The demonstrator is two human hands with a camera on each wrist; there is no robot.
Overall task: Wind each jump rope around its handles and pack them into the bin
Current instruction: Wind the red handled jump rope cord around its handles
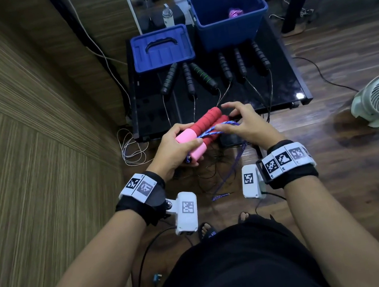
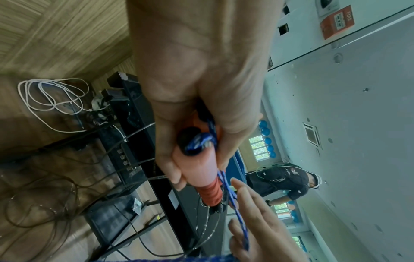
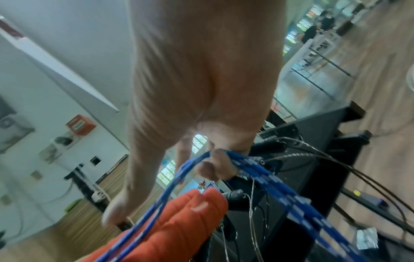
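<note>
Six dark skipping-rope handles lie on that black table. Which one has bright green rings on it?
The third handle from the left, lying slanted just below the blue lid. Its bright green rings stand out; the other five look dark all over.

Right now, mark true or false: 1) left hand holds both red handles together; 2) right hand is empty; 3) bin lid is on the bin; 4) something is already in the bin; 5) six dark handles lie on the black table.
1) True: the left hand grips the two red handles side by side at their pink ends.
2) False: the right hand pinches the blue rope.
3) False: the lid lies on the black table, left of the open bin.
4) True: a pink bundle sits inside.
5) True: six dark handles lie in a row.
</note>
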